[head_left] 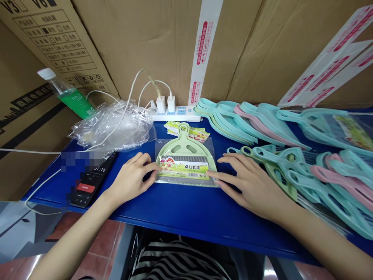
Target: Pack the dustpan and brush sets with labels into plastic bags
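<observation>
Bagged dustpan (184,146) may slip: left hand (131,177) and right hand (250,182) touch its edges, fingers open, not gripping.

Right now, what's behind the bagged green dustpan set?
Printed paper labels lie behind the bagged green dustpan set, their lower parts hidden by it; the blue tabletop under the set is covered.

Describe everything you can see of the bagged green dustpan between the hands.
The pale green plastic dustpan lies flat inside a clear plastic bag. It has a rounded handle with a hole, two slots below it, and a grey ribbed strip above a printed label showing a cartoon mushroom house, Chinese text and a barcode. The bag rests on a blue table, below some printed cards. The left hand touches its left edge, the right hand its right edge.
</observation>
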`<state>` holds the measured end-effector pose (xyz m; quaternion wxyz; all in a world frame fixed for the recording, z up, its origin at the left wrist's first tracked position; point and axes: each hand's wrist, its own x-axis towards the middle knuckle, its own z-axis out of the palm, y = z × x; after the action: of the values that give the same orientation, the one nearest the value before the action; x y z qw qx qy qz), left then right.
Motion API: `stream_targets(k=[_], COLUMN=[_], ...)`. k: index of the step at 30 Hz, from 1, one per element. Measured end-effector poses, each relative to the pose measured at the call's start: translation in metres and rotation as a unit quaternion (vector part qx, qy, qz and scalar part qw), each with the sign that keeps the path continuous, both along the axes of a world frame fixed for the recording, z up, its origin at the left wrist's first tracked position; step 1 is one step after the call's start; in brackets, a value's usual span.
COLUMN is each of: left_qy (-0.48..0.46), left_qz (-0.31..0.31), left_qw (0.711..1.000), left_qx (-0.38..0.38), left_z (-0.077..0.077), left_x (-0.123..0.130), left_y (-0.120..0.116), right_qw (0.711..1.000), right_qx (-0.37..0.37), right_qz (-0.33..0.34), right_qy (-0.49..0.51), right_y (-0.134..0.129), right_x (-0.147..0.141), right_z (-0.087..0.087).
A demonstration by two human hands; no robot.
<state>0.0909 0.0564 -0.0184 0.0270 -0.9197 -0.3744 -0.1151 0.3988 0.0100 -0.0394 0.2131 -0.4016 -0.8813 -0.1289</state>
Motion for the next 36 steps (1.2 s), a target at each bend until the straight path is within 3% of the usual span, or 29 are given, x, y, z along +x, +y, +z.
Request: stream_targets(k=[13, 23, 27, 32, 36], left_qy=[-0.087, -0.107, -0.11, -0.114, -0.109], left_qz=[-0.013, -0.021, -0.031, -0.05, -0.044], left_qw=[0.989, 0.99, 0.989, 0.987, 0.989], left_qx=[-0.12, -0.091, -0.091, -0.103, -0.088], left_z=[-0.0042, -0.0059, -0.0051, -0.0042, -0.0035], left_x=[-0.0041, -0.004, -0.0051, -0.0076, -0.0084], left_y=[0.0048, 0.0067, 0.0061, 0.0009, -0.0016], right_qw=[1.0, 0.998, 0.992, 0.964, 0.951], right_qx=[0.009, -0.037, -0.092, -0.209, -0.244], right_qz=[-0.014, -0.016, -0.012, -0.02, -0.015], right_qy=[0.005, 0.042, 0.086, 0.163, 0.188], right_y=[-0.0008, -0.0008, 0.0, 0.0001, -0.0014], right_x=[0.0016, -0.0012, -0.0024, -0.003, -0.0049], right_z=[-0.0062, -0.0069, -0.0035, 0.001, 0.0023])
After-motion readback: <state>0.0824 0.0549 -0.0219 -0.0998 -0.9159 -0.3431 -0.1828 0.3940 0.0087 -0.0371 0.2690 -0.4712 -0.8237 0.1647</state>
